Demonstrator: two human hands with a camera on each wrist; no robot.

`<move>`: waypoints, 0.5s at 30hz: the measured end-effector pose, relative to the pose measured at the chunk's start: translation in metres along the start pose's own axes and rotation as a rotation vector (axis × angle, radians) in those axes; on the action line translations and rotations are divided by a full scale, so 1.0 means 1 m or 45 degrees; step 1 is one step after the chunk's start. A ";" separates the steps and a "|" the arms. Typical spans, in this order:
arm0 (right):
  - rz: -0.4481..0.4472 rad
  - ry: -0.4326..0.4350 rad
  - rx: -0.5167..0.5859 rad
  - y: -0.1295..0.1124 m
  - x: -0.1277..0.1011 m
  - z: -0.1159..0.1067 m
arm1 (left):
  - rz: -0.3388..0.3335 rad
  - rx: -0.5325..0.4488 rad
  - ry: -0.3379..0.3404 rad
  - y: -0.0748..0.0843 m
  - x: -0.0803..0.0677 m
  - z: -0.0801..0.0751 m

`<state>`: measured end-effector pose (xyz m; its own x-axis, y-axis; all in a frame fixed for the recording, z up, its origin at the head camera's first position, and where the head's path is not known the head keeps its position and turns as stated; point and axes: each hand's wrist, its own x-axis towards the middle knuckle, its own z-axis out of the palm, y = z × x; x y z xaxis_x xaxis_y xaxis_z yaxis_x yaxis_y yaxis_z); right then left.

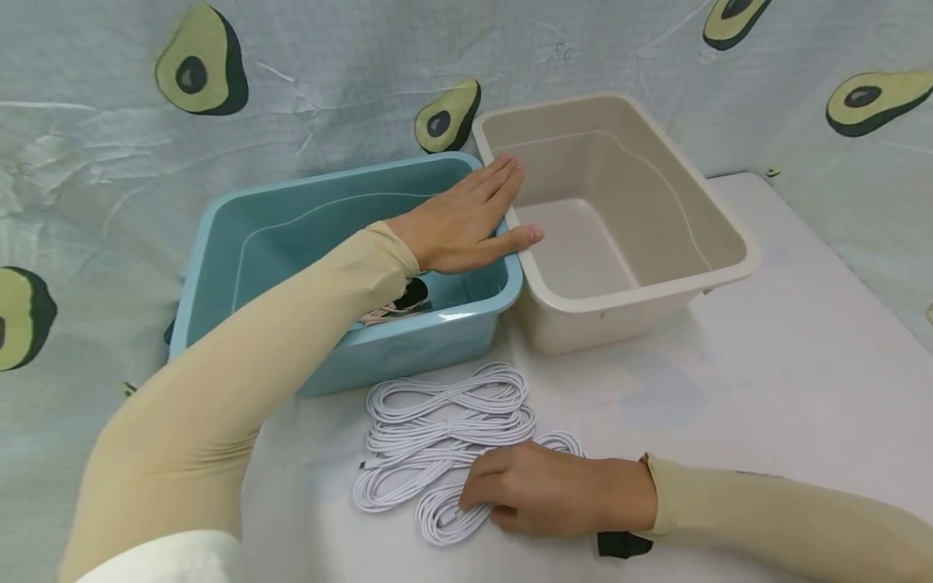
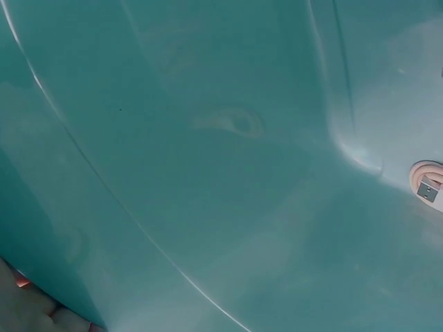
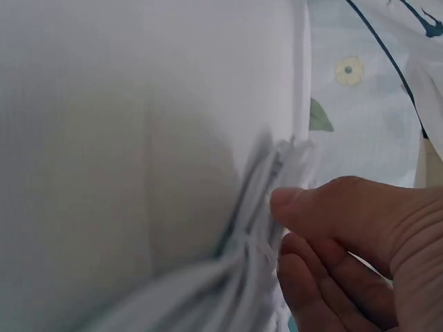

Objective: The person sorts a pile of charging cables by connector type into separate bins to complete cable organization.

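Observation:
My left hand (image 1: 474,219) lies flat with straight fingers on the far right rim of a blue plastic bin (image 1: 219,219), its thumb over the edge of a beige bin (image 1: 729,235) that touches it. Inside the blue bin lies a pinkish coiled cable (image 1: 389,313), whose connector end (image 2: 426,185) shows in the left wrist view. In front of the bins several white coiled cables (image 1: 445,429) lie on the table. My right hand (image 1: 496,490) rests on the nearest coil with fingers curled round it; the right wrist view shows thumb and fingers (image 3: 284,232) against the white cable strands (image 3: 273,200).
The beige bin holds nothing that I can see. A white table surface (image 1: 765,364) extends to the right of the bins and cables. An avocado-print cloth (image 1: 109,162) hangs behind and on both sides.

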<state>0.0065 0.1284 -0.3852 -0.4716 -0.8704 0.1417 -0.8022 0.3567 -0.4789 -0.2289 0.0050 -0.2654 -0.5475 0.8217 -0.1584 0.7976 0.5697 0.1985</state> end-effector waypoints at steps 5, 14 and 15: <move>0.097 0.017 -0.015 0.000 -0.007 -0.007 | 0.009 0.000 0.006 0.000 0.000 -0.001; 0.111 0.003 -0.229 -0.005 -0.016 -0.009 | 0.006 -0.011 0.000 0.000 -0.001 -0.002; 0.110 0.001 -0.239 -0.005 -0.016 -0.009 | 0.006 -0.013 0.000 0.000 -0.001 -0.002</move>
<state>0.0150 0.1435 -0.3775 -0.5419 -0.8335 0.1081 -0.8128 0.4870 -0.3196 -0.2291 0.0046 -0.2629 -0.5435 0.8246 -0.1571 0.7978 0.5657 0.2088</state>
